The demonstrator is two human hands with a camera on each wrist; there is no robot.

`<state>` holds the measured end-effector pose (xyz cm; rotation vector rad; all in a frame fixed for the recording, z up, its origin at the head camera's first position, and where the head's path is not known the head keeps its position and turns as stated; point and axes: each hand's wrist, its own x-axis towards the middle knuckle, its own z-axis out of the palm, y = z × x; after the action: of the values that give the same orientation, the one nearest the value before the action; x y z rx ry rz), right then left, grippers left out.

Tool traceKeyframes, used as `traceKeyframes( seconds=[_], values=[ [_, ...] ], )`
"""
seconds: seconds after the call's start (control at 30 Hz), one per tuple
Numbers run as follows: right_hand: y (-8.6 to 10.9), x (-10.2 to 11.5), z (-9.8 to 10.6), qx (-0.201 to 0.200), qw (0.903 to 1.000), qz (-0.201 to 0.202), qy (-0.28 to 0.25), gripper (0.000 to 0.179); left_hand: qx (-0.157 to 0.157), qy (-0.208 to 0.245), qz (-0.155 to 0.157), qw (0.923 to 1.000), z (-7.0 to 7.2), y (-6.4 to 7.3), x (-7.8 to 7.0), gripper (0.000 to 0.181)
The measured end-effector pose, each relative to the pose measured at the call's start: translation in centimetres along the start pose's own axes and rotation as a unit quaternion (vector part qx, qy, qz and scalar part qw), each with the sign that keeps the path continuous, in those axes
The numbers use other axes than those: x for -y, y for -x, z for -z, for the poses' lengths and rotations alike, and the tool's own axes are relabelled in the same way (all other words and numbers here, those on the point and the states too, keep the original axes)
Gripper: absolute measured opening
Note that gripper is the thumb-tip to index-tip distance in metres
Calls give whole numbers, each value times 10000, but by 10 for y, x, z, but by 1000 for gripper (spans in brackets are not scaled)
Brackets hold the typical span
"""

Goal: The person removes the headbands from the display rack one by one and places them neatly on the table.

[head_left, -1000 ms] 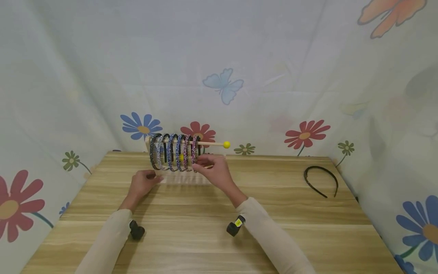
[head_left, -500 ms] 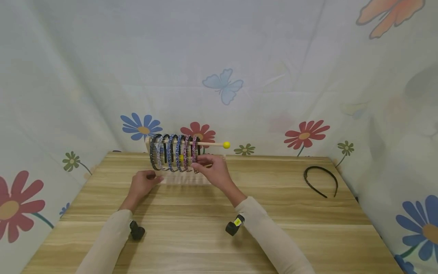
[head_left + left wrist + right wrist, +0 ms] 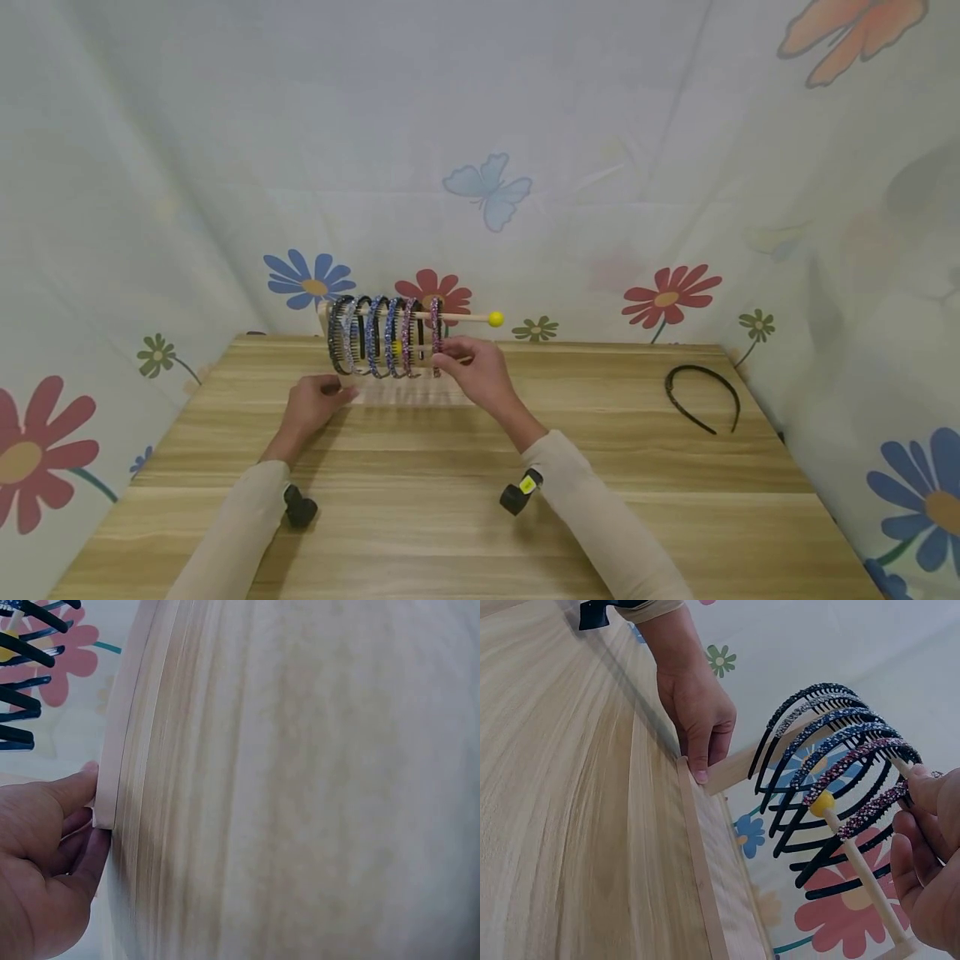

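A wooden stand has a horizontal rod (image 3: pixel 468 317) tipped with a yellow ball (image 3: pixel 496 319). Several glittery toothed headbands (image 3: pixel 390 337) hang along it in black, silver, blue and pink. My right hand (image 3: pixel 483 375) pinches the outermost pink headband (image 3: pixel 437 325) between thumb and fingers, with a gap between it and the others. In the right wrist view that pink headband (image 3: pixel 874 810) still loops around the rod. My left hand (image 3: pixel 313 404) grips the left front corner of the stand's flat base; the left wrist view shows thumb and fingers on the base's edge (image 3: pixel 112 772).
A lone black headband (image 3: pixel 669 387) lies on the wood-grain table (image 3: pixel 420 517) at the right. Behind the table hangs a white curtain (image 3: pixel 585 242) printed with flowers and butterflies. A lower rod with a yellow ball (image 3: pixel 823 804) shows in the right wrist view.
My right hand has moved slightly right, sliding the outermost pink headband along the rod away from its neighbour. The left hand has stayed on the base.
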<state>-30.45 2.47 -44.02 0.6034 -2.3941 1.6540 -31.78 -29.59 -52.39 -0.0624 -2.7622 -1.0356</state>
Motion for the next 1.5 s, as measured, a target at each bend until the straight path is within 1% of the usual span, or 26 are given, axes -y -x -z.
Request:
traceKeyframes(
  seconds=[0.27, 0.47, 0.6, 0.77, 1.1, 1.33, 1.5],
  values=[
    [-3, 7, 10, -132, 9999, 76, -20, 22, -31, -26, -38, 10000, 0, 1, 0, 32],
    [-5, 12, 19, -257, 9994, 198, 70, 23, -11, -25, -53, 10000, 0, 1, -1, 34],
    [-6, 13, 24, -302, 9991, 297, -76, 23, -12, -3, -48, 10000, 0, 1, -1, 29],
    [-6, 16, 30, -354, 9989, 250, -147, 24, -20, 21, -63, 10000, 0, 1, 0, 24],
    [-9, 24, 43, -522, 9981, 236, -231, 26, 23, -17, -19, 10000, -1, -1, 1, 34],
    [-9, 28, 53, -556, 9980, 244, -180, 27, 11, 17, 6, 10000, -1, -2, 2, 29],
    [-9, 30, 62, -575, 9978, 286, -165, 27, 50, 22, -44, 10000, -1, -2, 4, 33]
  ],
)
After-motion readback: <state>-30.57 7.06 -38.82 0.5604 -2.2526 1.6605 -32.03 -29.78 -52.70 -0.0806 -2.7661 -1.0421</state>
